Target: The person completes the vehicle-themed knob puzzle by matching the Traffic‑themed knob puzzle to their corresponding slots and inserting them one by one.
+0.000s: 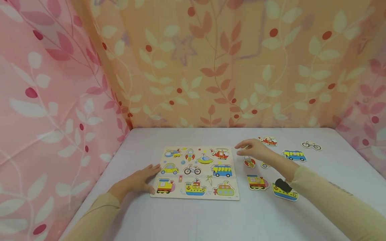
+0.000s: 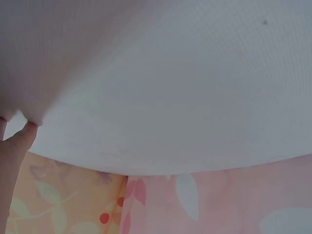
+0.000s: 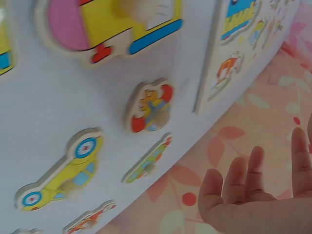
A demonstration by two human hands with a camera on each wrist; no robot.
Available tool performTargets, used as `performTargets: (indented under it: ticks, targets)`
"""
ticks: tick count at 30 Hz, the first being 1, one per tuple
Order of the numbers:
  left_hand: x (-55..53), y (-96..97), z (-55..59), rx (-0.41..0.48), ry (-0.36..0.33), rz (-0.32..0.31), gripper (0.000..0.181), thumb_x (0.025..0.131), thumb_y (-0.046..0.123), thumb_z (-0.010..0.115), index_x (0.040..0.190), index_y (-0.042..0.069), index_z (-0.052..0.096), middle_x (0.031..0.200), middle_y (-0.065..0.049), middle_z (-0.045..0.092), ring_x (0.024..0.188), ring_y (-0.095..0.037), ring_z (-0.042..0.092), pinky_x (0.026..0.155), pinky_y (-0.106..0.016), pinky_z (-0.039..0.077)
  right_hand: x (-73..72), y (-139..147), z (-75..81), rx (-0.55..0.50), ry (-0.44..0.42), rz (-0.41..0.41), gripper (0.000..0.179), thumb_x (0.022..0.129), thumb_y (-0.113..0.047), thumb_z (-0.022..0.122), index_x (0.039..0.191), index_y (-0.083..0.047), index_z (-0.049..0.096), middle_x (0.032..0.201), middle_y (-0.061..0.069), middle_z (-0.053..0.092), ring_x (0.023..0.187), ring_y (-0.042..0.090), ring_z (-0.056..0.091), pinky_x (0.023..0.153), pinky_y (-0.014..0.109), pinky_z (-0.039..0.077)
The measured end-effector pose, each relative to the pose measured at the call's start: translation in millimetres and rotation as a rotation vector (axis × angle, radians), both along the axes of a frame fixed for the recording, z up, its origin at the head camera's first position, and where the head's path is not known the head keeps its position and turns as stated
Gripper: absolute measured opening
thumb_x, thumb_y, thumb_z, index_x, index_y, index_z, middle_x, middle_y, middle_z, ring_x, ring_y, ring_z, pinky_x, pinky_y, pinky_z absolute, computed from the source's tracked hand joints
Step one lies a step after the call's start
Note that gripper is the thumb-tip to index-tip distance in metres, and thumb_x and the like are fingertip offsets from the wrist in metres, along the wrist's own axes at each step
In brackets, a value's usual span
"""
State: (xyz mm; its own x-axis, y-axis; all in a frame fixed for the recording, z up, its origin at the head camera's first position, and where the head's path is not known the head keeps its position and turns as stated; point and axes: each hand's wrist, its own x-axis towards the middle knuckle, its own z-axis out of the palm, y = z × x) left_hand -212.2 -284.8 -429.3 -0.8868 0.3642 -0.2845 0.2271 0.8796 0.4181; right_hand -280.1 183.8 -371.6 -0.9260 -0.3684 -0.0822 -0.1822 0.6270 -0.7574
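My left hand rests at the left edge of a wooden puzzle board, its fingers spread and fingertips at the rim. The board shows vehicle pictures in rows, with an airplane at the top left. Past the board's right edge, my right hand hangs over loose pieces with its fingers extended, holding nothing. Just below it lies a rocket piece. In the right wrist view, a yellow car piece and a thin green and yellow piece lie near the rocket, each with a knob.
Other loose pieces lie right of the board: a helicopter, bicycle, bus, train and boat. A black oval object at my right wrist overlaps the boat. Floral curtains stand behind and beside the white table.
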Motion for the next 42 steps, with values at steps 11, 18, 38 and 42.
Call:
performTargets:
  ticks: [11, 18, 38, 42]
  targets:
    - [0.4, 1.6, 1.6, 0.002, -0.010, 0.016, 0.098, 0.071, 0.039, 0.083, 0.152, 0.014, 0.034, 0.159, -0.008, 0.026, 0.146, -0.038, 0.011, 0.110, -0.066, 0.013, -12.1, 37.1, -15.7, 0.053, -0.034, 0.072, 0.040, 0.089, -0.029, 0.072, 0.120, -0.005, 0.067, 0.133, 0.019, 0.054, 0.121, 0.041, 0.044, 0.095, 0.058, 0.041]
    - [0.3, 0.7, 1.6, 0.002, 0.004, 0.010, 0.098, 0.071, 0.039, 0.083, 0.152, 0.013, 0.034, 0.159, -0.008, 0.026, 0.146, -0.039, 0.012, 0.110, -0.067, 0.014, -21.4, 50.1, -21.4, 0.070, -0.076, 0.134, 0.035, 0.089, -0.027, 0.071, 0.117, -0.007, 0.069, 0.130, 0.019, 0.055, 0.119, 0.040, 0.045, 0.094, 0.058, 0.041]
    - [-3.7, 0.6, -2.5, 0.022, 0.006, -0.004, 0.098, 0.071, 0.039, 0.083, 0.152, 0.013, 0.035, 0.159, -0.005, 0.025, 0.146, -0.038, 0.009, 0.110, -0.067, 0.012, -57.8, 61.8, -50.1, 0.182, -0.258, 0.154, 0.021, 0.087, -0.022, 0.074, 0.105, -0.013, 0.070, 0.102, 0.006, 0.055, 0.095, 0.024, 0.048, 0.077, 0.034, 0.042]
    - [-2.8, -0.4, -2.6, 0.020, -0.005, -0.001, 0.098, 0.071, 0.040, 0.083, 0.152, 0.012, 0.034, 0.160, -0.006, 0.024, 0.146, -0.039, 0.009, 0.110, -0.067, 0.012, -56.1, 57.6, -48.7, 0.169, -0.287, 0.130, 0.020, 0.087, -0.022, 0.074, 0.103, -0.011, 0.070, 0.101, 0.006, 0.058, 0.094, 0.023, 0.049, 0.078, 0.033, 0.042]
